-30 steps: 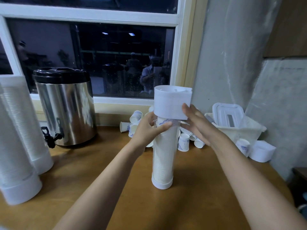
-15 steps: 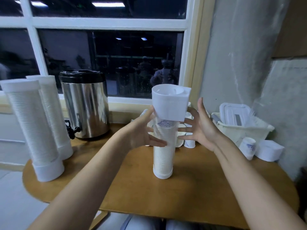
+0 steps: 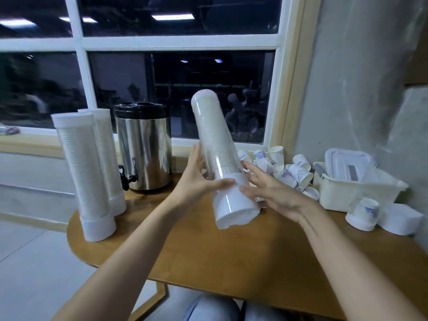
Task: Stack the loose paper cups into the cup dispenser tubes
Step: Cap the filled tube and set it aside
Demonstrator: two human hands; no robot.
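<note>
Both forearms (image 3: 139, 239) are bare from elbow to wrist, ending in the left hand (image 3: 196, 181) and the right hand (image 3: 275, 195), each with slender fingers. Below the tabletop's (image 3: 231, 256) near edge show pale grey-blue trousers (image 3: 208, 308).

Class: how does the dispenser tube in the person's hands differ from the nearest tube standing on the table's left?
The held tube leans; the standing tube is upright. The left hand and right hand hold the held tube above the table; the standing tube rests on it. Both are clear, cup-filled, white-capped.
</note>
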